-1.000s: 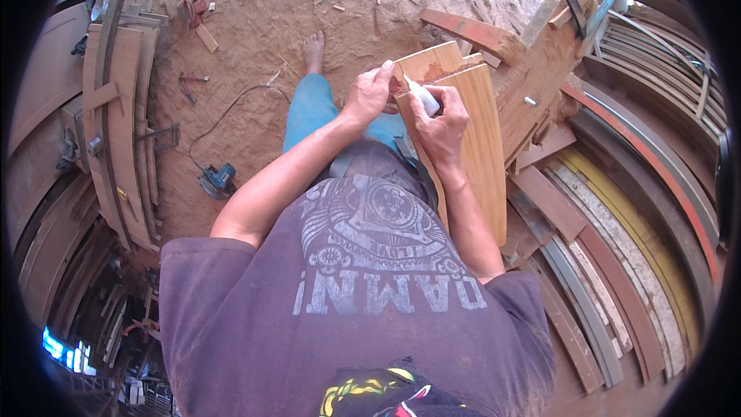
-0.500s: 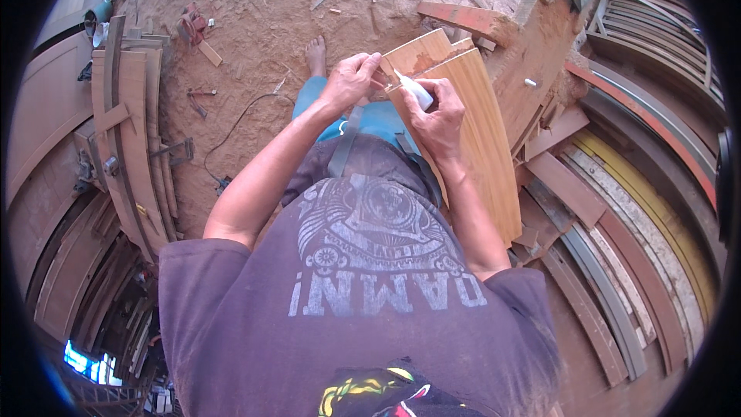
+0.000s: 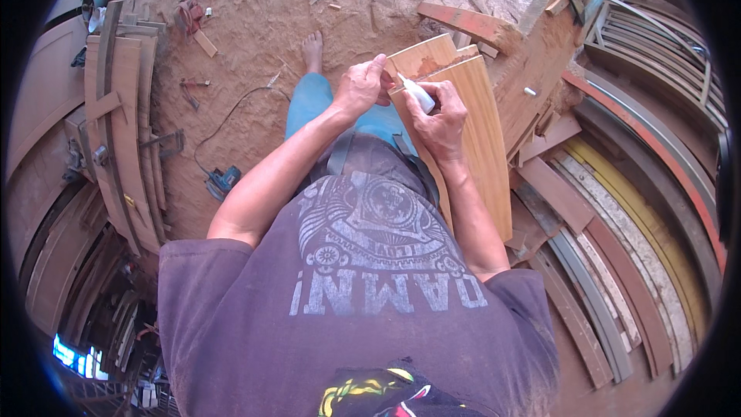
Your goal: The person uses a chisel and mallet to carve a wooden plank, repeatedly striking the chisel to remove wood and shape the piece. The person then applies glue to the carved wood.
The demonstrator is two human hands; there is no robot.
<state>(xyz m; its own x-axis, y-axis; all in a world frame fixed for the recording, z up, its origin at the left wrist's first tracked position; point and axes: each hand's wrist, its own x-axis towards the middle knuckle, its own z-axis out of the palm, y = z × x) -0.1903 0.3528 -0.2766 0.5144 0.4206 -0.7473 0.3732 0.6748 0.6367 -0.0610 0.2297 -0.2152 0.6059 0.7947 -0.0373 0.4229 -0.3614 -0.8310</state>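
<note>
In my right hand (image 3: 443, 118) is a small white squeeze bottle (image 3: 417, 94), its narrow tip pointing up and left at the edge of a wooden board (image 3: 480, 139). The light brown board lies across my lap to the right, with a stepped far end and a rough reddish-brown patch (image 3: 426, 69) near it. My left hand (image 3: 361, 86) is closed at the board's left edge, close to the bottle's tip. Its fingertips are pinched together, and whatever they grip there is too small to make out.
A blue power tool (image 3: 222, 182) with a cord lies on the dusty floor to the left. Stacked planks (image 3: 123, 131) stand at far left, more boards (image 3: 610, 216) at right. A thick wooden beam (image 3: 532, 69) with a small white cap (image 3: 529, 92) is beyond the board.
The view has shifted slightly, bringing more of the blue power tool into sight. Both hands keep nearly the same place at the board's edge, the bottle still in the right one.
</note>
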